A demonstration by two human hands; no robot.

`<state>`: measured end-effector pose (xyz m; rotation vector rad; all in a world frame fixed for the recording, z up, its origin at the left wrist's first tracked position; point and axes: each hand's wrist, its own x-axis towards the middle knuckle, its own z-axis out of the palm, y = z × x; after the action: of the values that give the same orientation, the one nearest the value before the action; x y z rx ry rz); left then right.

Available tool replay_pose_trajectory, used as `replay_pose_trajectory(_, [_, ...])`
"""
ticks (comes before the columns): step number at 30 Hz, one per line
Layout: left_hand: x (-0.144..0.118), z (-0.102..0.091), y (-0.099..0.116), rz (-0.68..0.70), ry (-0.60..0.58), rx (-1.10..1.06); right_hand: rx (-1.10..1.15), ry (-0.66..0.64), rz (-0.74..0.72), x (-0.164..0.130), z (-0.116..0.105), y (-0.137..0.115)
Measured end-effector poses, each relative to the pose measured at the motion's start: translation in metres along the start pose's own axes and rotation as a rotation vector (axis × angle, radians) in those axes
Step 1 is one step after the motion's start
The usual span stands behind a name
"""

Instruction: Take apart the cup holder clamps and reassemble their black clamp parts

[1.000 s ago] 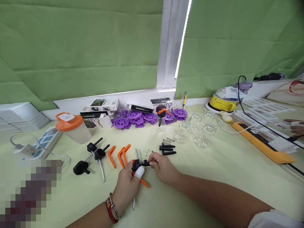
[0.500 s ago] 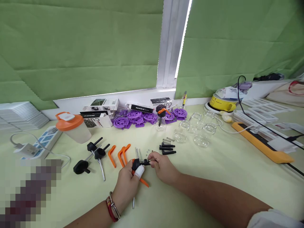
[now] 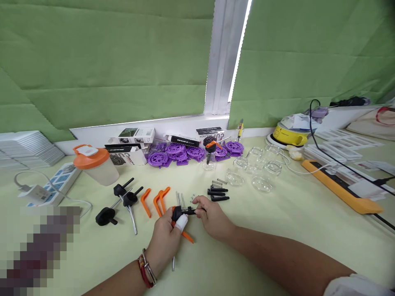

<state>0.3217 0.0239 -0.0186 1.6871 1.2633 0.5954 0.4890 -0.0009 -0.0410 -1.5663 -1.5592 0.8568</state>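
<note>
My left hand (image 3: 168, 230), its thumb wrapped in white, grips a black plastic fitting (image 3: 176, 213). My right hand (image 3: 212, 217) pinches the end of the fitting's narrow black stem (image 3: 190, 211) between thumb and fingers. An orange lever (image 3: 187, 237) pokes out beneath my left hand; whether it is joined to the fitting I cannot tell. Below that hand, a metal rod (image 3: 173, 263) shows. Thin metal pins (image 3: 180, 199) and tiny metal pieces (image 3: 193, 197) lie just beyond. Black plungers (image 3: 218, 192) and springs (image 3: 219, 182) are grouped past my right hand.
Loose orange levers (image 3: 158, 202) and black fittings with rods (image 3: 130, 199) lie left. Behind are purple perforated discs (image 3: 175, 150), cartons (image 3: 132, 155) and clear glass pieces (image 3: 262, 183). A shaker bottle (image 3: 98, 166) and power strip (image 3: 63, 181) stand left; an orange-edged strip (image 3: 339, 187) lies right.
My right fingers have shifted very slightly at the stem. Both hands otherwise stay in place on the black fitting, and the view has barely moved.
</note>
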Motion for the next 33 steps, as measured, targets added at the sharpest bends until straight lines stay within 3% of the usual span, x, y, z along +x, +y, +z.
replay_pose_trajectory(12, [0.000, -0.012, 0.006, 0.005, -0.025, 0.067, 0.047, -0.065, 0.044, -0.011, -0.011, 0.006])
replay_pose_trajectory(16, [0.003, -0.022, 0.009, 0.080, -0.135, 0.301, 0.120, -0.085, 0.112, -0.020, -0.025, 0.011])
replay_pose_trajectory(20, [-0.001, -0.026, 0.014, 0.129, -0.190, 0.609, 0.141, -0.005, 0.196, -0.025, -0.038, 0.019])
replay_pose_trajectory(26, [-0.008, -0.030, 0.028, 0.253, -0.106, 0.913, 0.167, 0.014, 0.223, -0.024, -0.043, 0.017])
replay_pose_trajectory(30, [-0.005, -0.029, 0.035, 0.388, -0.079, 0.804, 0.146, 0.010, 0.187, -0.024, -0.042, 0.010])
replay_pose_trajectory(33, [0.001, -0.022, 0.039, 0.479, -0.155, 0.698, 0.158, 0.009, 0.163, -0.025, -0.040, 0.008])
